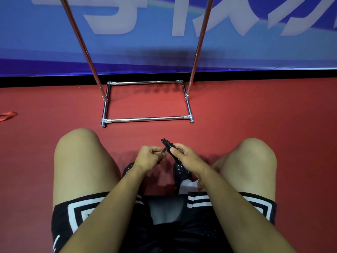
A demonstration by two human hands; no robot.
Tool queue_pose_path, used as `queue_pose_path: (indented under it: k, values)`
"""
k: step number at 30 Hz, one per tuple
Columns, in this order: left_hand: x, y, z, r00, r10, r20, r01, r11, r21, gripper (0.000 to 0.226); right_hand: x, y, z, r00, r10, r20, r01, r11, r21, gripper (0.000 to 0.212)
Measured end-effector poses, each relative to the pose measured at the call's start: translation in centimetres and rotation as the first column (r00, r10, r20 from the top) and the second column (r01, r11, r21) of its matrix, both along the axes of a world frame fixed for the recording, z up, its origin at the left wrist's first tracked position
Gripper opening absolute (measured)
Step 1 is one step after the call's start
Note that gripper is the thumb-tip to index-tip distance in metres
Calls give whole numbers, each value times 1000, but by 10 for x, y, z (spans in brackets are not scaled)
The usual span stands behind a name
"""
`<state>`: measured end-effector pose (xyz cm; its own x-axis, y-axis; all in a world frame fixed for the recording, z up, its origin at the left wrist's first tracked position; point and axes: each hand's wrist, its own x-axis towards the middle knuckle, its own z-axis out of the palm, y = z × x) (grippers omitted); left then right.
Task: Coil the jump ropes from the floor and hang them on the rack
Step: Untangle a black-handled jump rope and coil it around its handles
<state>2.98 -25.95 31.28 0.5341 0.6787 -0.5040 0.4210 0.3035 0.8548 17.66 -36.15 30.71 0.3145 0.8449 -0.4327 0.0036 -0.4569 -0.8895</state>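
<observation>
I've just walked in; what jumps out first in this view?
Two hands meet low in the middle: the right hand grips a black jump rope handle, and the left hand pinches something dark beside it. Beyond the bare knees, a chrome rack stands on the red floor before a blue banner.

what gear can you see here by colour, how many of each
Black: 1, the rope handle held by both the left hand and the right hand.
Chrome: 1, the rack.
Orange-red: 1, the strap at the floor's left edge, partly cut off.
Total: 3
</observation>
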Motion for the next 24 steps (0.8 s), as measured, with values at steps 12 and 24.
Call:
queue_pose_path:
  k: [12,24]
  values:
    - [-1,1,7,998,61,24,-61,998,-20,10,2,-2,3,993,36,114,-35,999,-12,47]
    - [1,-7,12,987,-9,158,18,998,-58,23,0,-5,13,993,-26,-118,18,998,-62,46]
